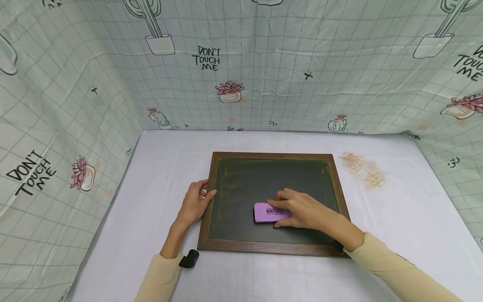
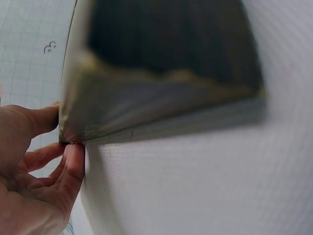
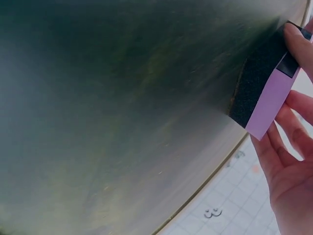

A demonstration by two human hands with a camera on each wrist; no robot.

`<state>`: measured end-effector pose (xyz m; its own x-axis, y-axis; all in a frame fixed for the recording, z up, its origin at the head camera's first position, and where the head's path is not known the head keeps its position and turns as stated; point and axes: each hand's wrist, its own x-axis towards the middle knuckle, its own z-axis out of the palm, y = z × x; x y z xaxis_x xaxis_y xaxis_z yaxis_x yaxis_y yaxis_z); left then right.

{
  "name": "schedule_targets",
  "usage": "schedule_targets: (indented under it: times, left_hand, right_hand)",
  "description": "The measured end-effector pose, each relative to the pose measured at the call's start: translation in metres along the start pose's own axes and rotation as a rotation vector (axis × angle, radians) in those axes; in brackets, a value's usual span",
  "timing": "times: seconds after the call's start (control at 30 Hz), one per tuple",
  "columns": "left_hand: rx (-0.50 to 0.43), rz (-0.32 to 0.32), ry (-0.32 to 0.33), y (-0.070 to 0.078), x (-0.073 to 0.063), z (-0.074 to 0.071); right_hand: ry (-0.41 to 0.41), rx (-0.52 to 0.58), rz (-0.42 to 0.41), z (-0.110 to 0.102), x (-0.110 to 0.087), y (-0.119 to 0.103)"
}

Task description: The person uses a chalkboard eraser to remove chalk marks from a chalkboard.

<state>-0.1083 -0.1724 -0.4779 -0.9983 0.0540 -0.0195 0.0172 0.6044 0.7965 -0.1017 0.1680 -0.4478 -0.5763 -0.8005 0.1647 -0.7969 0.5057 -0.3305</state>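
A chalkboard (image 1: 241, 180) with a brown wooden frame lies on the white table, with faint yellowish smears on its dark surface. My right hand (image 1: 302, 209) grips a purple magnetic eraser (image 1: 262, 212) on the board, right of its middle. The right wrist view shows the eraser's black felt side (image 3: 254, 78) facing the board, with thumb and fingers on opposite sides of it. At the board's left edge, my left hand (image 1: 194, 203) pinches the wooden frame between thumb and fingers. The left wrist view has that frame (image 2: 122, 98) up close and blurred.
A brownish powdery stain (image 1: 364, 170) marks the white tabletop (image 1: 396, 218) right of the board. A small black object (image 1: 189, 259) sits by the left wrist. Grid-patterned cloth (image 1: 283, 92) with plant drawings surrounds the table at the back and sides.
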Motion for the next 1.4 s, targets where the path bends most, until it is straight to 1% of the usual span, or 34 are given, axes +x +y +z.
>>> schedule_targets:
  times: [0.6,0.73,0.97,1.2,1.4]
  left_hand:
    - [0.001,0.0,-0.003,0.0,-0.001,-0.001]
    - [-0.001,-0.003,-0.005,0.0,0.0,-0.001]
    - [-0.007,-0.007,-0.008,0.0,0.0,-0.001]
    - [0.01,-0.014,-0.005,0.0,-0.001,-0.001]
    - [0.001,-0.019,-0.013,0.001,-0.001,-0.002]
  right_hand:
    - [0.06,-0.003,-0.005,-0.009,-0.028,0.012]
    - [0.066,-0.014,0.01,-0.01,-0.035,0.015]
    - [0.113,-0.035,0.017,-0.013,-0.049,0.021]
    - [0.114,-0.035,0.048,-0.018,-0.062,0.025]
    - [0.121,-0.03,0.069,-0.022,-0.073,0.028]
